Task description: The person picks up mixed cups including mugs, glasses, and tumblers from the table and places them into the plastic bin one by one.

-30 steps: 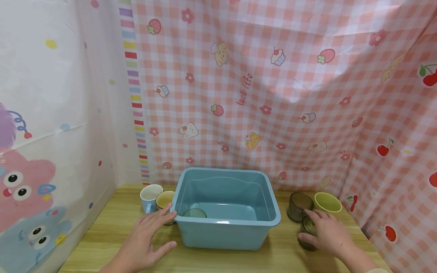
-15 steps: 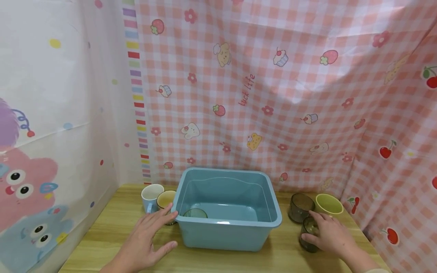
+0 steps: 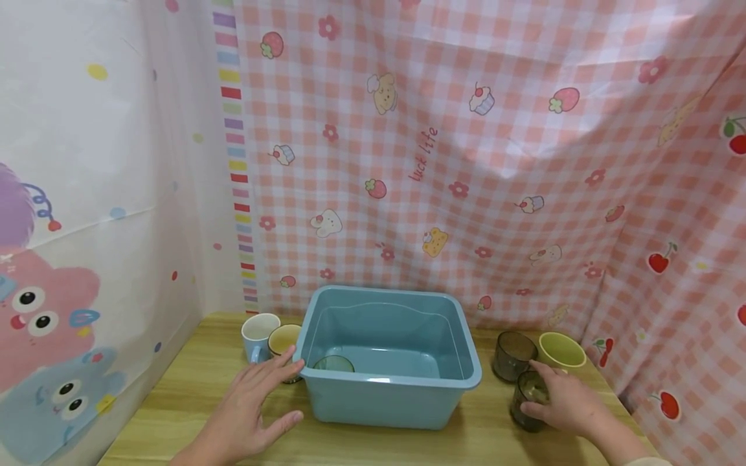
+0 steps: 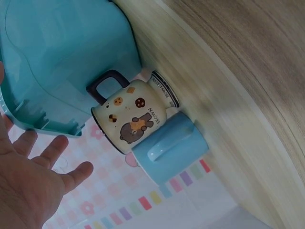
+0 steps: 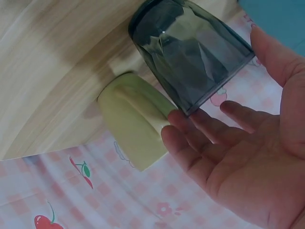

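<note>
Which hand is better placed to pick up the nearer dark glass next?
The right hand, I'd judge: its thumb and fingers are spread at the rim of that dark glass. The left hand is by the left rim of the blue tub, with the tub between it and the glass.

Around your table, on three sides

Behind it you have a pink gingham cloth lettered "luck life"; left of the table, a cartoon-printed white cloth; right of it, a cherry-printed gingham cloth.
</note>
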`<action>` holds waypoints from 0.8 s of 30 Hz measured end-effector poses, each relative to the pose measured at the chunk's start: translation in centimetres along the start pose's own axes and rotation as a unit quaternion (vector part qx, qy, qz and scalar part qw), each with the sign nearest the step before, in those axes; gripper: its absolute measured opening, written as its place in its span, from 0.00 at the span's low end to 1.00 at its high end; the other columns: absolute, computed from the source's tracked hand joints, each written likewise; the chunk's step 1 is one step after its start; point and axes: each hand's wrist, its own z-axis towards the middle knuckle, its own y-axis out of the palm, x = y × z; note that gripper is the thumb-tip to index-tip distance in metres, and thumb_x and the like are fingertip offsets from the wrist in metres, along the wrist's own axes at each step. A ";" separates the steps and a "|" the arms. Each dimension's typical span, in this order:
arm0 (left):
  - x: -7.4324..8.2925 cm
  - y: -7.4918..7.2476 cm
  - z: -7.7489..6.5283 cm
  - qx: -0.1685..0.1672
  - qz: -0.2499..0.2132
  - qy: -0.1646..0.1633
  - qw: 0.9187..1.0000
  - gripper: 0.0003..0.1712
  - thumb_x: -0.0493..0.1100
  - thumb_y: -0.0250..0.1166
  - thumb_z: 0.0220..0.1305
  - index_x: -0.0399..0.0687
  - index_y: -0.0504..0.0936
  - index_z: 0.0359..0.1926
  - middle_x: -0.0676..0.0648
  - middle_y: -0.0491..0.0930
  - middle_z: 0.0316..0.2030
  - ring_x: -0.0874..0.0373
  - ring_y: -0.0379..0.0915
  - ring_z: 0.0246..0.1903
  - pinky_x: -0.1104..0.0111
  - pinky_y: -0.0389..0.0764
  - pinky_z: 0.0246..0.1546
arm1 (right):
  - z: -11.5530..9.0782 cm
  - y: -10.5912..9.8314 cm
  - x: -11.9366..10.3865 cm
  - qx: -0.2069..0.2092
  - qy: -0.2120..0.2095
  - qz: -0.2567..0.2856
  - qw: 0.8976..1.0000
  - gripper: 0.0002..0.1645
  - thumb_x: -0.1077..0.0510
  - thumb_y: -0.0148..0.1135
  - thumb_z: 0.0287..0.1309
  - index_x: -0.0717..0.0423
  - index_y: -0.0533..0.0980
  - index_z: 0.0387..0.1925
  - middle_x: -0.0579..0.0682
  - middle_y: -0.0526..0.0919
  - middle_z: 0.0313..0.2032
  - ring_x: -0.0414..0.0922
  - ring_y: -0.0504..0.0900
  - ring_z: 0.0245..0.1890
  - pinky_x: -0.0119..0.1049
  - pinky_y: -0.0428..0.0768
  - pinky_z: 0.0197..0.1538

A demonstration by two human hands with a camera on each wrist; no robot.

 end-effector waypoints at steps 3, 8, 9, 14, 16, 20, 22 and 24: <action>0.0 0.0 0.0 0.000 0.001 -0.001 1.000 0.47 0.54 0.82 0.56 0.58 0.75 0.76 0.47 0.72 0.77 0.45 0.77 0.68 0.37 0.77 0.61 | 0.0 -0.3 0.2 -0.014 -0.001 0.023 1.000 0.61 0.37 0.80 0.55 0.72 0.65 0.75 0.79 0.79 0.62 0.77 0.80 0.59 0.72 0.80 0.57; 0.0 0.0 0.0 -0.003 0.001 -0.005 1.000 0.46 0.54 0.82 0.56 0.58 0.75 0.76 0.47 0.72 0.78 0.44 0.77 0.68 0.36 0.76 0.61 | 0.1 -0.6 0.5 -0.026 -0.002 0.047 0.999 0.61 0.39 0.82 0.53 0.72 0.64 0.75 0.75 0.82 0.60 0.74 0.83 0.57 0.70 0.81 0.56; 0.0 0.0 0.0 -0.003 0.000 -0.005 1.000 0.46 0.54 0.82 0.57 0.58 0.75 0.76 0.47 0.72 0.78 0.44 0.77 0.68 0.36 0.76 0.61 | 0.1 -0.6 0.5 -0.028 -0.001 0.049 0.998 0.62 0.39 0.82 0.53 0.72 0.64 0.75 0.75 0.83 0.60 0.73 0.84 0.57 0.70 0.82 0.55; 0.0 0.0 0.1 -0.002 -0.004 -0.003 1.000 0.45 0.56 0.81 0.59 0.58 0.75 0.75 0.46 0.72 0.77 0.44 0.76 0.68 0.36 0.76 0.61 | 0.3 -0.7 0.5 -0.026 0.006 0.051 0.998 0.62 0.39 0.82 0.52 0.71 0.65 0.75 0.74 0.84 0.58 0.71 0.85 0.55 0.69 0.82 0.54; 0.0 0.0 0.0 -0.002 -0.004 -0.004 1.000 0.45 0.56 0.81 0.59 0.58 0.75 0.76 0.47 0.72 0.77 0.44 0.76 0.68 0.36 0.76 0.61 | 0.3 -0.7 0.5 -0.026 0.009 0.049 0.998 0.62 0.38 0.82 0.52 0.71 0.65 0.75 0.74 0.83 0.59 0.71 0.85 0.55 0.68 0.83 0.54; 0.0 0.0 0.0 -0.004 0.000 -0.005 1.000 0.45 0.57 0.81 0.59 0.58 0.75 0.76 0.47 0.72 0.78 0.45 0.76 0.68 0.37 0.76 0.61 | 0.3 -0.6 0.5 -0.026 0.017 0.046 0.998 0.63 0.37 0.82 0.51 0.70 0.65 0.75 0.75 0.83 0.59 0.72 0.85 0.56 0.68 0.83 0.53; 0.0 0.0 0.0 -0.003 0.001 -0.005 1.000 0.45 0.57 0.81 0.59 0.58 0.75 0.76 0.48 0.72 0.78 0.45 0.76 0.68 0.38 0.76 0.61 | 0.3 -0.5 0.5 -0.026 0.020 0.046 0.998 0.63 0.36 0.81 0.52 0.70 0.65 0.75 0.76 0.82 0.59 0.72 0.85 0.56 0.68 0.83 0.53; 0.0 0.0 0.0 -0.001 0.001 -0.002 1.000 0.45 0.56 0.81 0.58 0.58 0.76 0.75 0.47 0.72 0.77 0.45 0.77 0.68 0.38 0.76 0.61 | 0.4 -0.5 0.4 -0.025 0.022 0.047 0.998 0.63 0.36 0.81 0.52 0.71 0.65 0.75 0.76 0.82 0.59 0.72 0.85 0.55 0.68 0.83 0.53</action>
